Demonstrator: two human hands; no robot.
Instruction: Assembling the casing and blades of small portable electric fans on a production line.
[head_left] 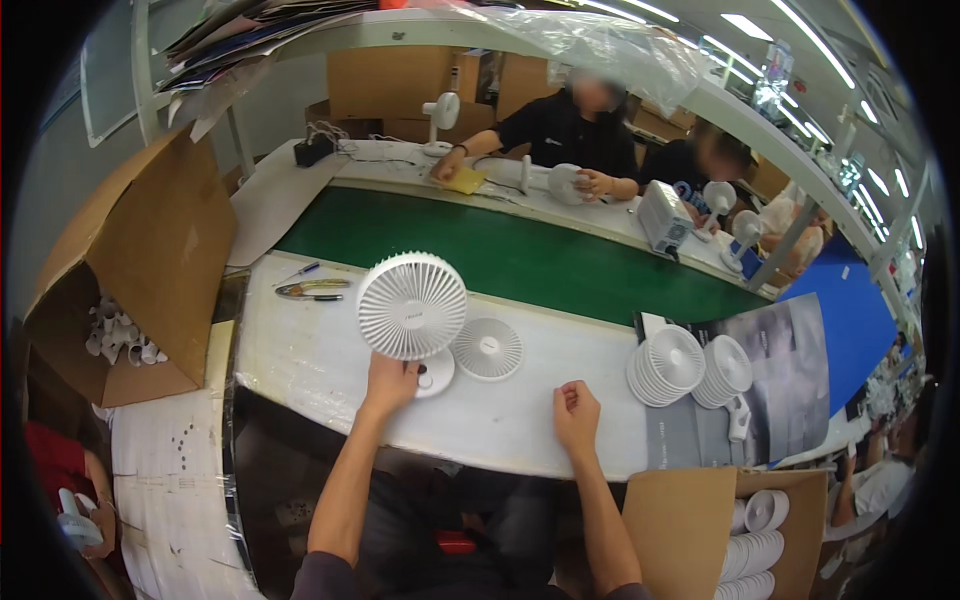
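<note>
My left hand (390,384) is closed around the stand of a white desk fan (412,306), just above its round base. The fan's ribbed grille faces up toward me. Beside it, a loose round fan grille (488,349) lies flat on the white tabletop. My right hand (577,415) is curled closed near the table's front edge, apart from the fan. Its fingers hide whatever they may hold. To its right stand two stacks of white fan grilles, a larger stack (664,366) and a narrower stack (722,371), with a small white fan part (738,418) next to them.
Pliers (312,290) lie at the far left of the white table (330,370). Beyond runs a green conveyor belt (520,248), with co-workers across it. A cardboard box (150,270) of white parts stands left; another box (680,535) of white round parts stands lower right.
</note>
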